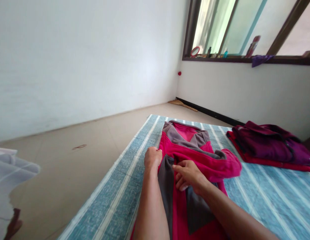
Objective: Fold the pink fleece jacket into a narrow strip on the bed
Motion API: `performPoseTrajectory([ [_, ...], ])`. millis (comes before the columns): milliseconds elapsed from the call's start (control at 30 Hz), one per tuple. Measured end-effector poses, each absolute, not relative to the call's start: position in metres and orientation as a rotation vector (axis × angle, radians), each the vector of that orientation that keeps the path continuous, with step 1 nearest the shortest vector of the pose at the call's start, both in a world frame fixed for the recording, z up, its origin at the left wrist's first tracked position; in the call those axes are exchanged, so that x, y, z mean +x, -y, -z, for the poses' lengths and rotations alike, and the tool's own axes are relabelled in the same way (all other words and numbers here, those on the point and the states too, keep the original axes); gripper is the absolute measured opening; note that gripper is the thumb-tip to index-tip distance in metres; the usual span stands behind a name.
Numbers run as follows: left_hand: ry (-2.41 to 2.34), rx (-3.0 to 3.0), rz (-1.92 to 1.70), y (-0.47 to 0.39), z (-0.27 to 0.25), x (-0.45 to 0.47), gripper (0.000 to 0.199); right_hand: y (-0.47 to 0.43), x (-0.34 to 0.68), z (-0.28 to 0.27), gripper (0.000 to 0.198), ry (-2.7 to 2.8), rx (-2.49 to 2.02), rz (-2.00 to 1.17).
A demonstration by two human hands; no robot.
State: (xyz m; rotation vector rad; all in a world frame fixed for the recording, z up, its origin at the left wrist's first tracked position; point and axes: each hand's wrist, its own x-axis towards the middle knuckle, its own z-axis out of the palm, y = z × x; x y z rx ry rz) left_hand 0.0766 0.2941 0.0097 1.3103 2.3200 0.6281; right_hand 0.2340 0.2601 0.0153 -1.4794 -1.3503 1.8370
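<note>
A pink and grey long-sleeved top (180,206) lies lengthwise over a striped blue sheet, its collar end pointing away from me. One sleeve (215,163) is folded across its upper part, with the bend sticking out to the right. My left hand (153,157) is closed at the top's left edge, below the shoulder, gripping the cloth there. Over the middle of the top, my right hand (188,175) has its fingers curled and its fingertips at the edge of a dark grey panel. Both forearms cover part of the lower fabric.
Folded purple and red clothes (272,143) are stacked on the sheet (115,186) at the right. White sheer fabric (15,173) hangs at the left above the tiled floor (70,170). Walls stand behind; the window sill (235,60) carries small bottles and a mirror.
</note>
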Motion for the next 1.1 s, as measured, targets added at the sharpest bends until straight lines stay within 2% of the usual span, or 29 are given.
performPoseTrajectory([
  [200, -2.378, 1.275, -0.612, -0.288, -0.026, 0.086, 0.028, -0.265, 0.223, -0.015, 0.016, 1.172, -1.378, -1.941],
  [367, -2.298, 1.580, -0.578, -0.277, -0.054, 0.102, 0.041, -0.261, 0.221, -0.005, 0.003, 0.991, -1.238, -2.004],
  [500, -2.161, 1.663, -0.394, -0.273, -0.059, 0.113, 0.042, -0.260, 0.223, -0.001, 0.019, 0.932, -1.193, -2.001],
  [667, -2.167, 1.666, -0.447, -0.274, -0.045, 0.112, 0.054, -0.258, 0.223, -0.003, 0.021, 0.912, -1.196, -2.007],
  [900, -2.196, 1.643, -0.431, -0.273, -0.043, 0.106, 0.033, -0.255, 0.219, -0.004, 0.022, 0.920, -1.224, -1.961],
  [1033, -2.230, 1.625, -0.474, -0.272, -0.050, 0.107, 0.030, -0.255, 0.216, -0.006, 0.005, 0.947, -1.261, -1.933],
  [1100, -2.235, 1.630, -0.495, -0.271, -0.054, 0.106, 0.029, -0.255, 0.216, -0.006, 0.009, 0.965, -1.265, -1.926],
])
